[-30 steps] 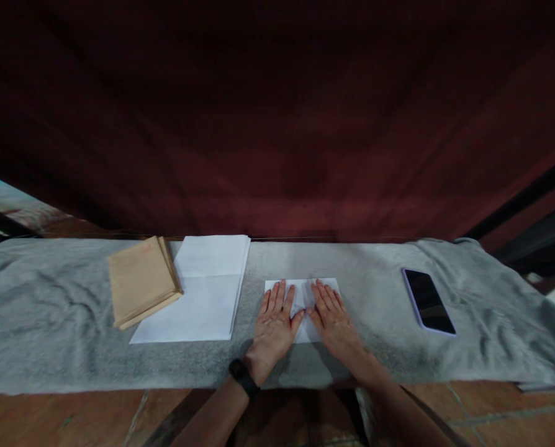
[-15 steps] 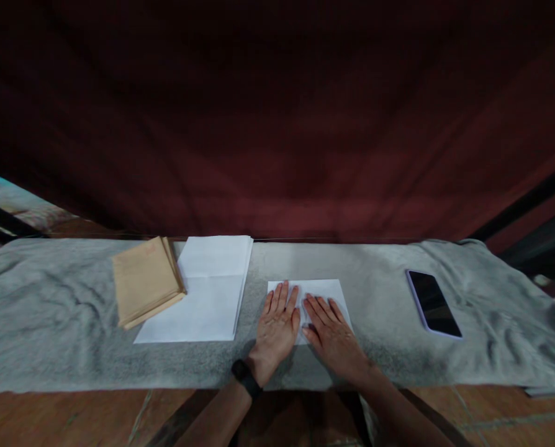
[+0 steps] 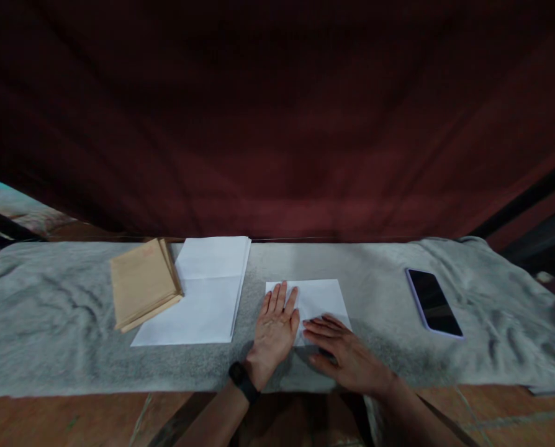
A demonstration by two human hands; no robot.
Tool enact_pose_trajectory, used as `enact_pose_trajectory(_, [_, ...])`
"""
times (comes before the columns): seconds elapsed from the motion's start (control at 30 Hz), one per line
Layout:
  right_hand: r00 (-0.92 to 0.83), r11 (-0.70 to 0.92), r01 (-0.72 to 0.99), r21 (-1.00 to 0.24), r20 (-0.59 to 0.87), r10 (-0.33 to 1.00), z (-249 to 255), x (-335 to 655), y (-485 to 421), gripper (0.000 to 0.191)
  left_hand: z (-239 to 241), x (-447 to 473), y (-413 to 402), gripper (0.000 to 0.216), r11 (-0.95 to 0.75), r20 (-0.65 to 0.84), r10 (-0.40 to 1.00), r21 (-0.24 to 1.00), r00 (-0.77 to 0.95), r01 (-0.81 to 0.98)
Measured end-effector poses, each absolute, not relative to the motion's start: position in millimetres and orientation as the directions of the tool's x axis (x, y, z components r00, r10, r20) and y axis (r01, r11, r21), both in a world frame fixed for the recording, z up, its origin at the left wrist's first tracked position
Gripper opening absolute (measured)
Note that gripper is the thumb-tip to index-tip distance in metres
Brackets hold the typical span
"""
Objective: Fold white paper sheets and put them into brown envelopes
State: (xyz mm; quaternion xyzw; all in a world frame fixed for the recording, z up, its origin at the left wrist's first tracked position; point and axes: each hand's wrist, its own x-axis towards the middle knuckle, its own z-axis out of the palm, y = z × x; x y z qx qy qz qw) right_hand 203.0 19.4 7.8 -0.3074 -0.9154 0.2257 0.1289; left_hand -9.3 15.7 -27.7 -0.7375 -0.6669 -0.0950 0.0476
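Observation:
A small white sheet of paper (image 3: 324, 298), apparently folded, lies flat on the grey cloth in front of me. My left hand (image 3: 275, 326) rests flat on its left part, fingers stretched out and pointing away from me. Over the near right part of the paper is my right hand (image 3: 340, 349), its fingers extended and pointing left, the thumb apart and lower down. Neither hand grasps anything. Both hands hide much of the paper's near edge.
Left of the paper lies a stack of larger white sheets (image 3: 207, 310) with a crease across. Brown envelopes (image 3: 142, 282) overlap its left side. A phone (image 3: 434, 303) in a purple case lies at the right on the grey cloth (image 3: 375, 267). A dark red curtain (image 3: 277, 155) hangs behind.
My right hand has slid toward me and turned, so its fingers point more to the left, uncovering the paper's upper right. My left hand stays in place on the paper.

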Motion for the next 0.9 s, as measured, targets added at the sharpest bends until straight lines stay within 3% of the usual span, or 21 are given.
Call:
enact_pose_trajectory(0.07, [-0.779, 0.661, 0.461, -0.592, 0.086, 0.621, 13, 203, 24, 0.032, -26, -9, 16, 0.055, -0.105, 0.194, 0.977, 0.050, 0.093, 0.993])
enact_pose_trajectory(0.23, [-0.723, 0.478, 0.365, -0.799, 0.080, 0.687, 19, 198, 34, 0.031, -17, -7, 20, 0.051, -0.104, 0.214, 0.973, 0.067, 0.088, 0.992])
enact_pose_trajectory(0.5, [-0.716, 0.531, 0.384, -0.756, 0.119, 0.688, 6, 190, 30, 0.022, -14, -3, 30, 0.047, -0.269, 0.194, 0.952, 0.163, 0.236, 0.949])
enact_pose_trajectory(0.9, [-0.735, 0.564, 0.389, -0.729, 0.124, 0.666, 12, 187, 26, 0.023, -16, 8, 41, 0.047, -0.192, 0.187, 0.968, 0.131, 0.166, 0.973])
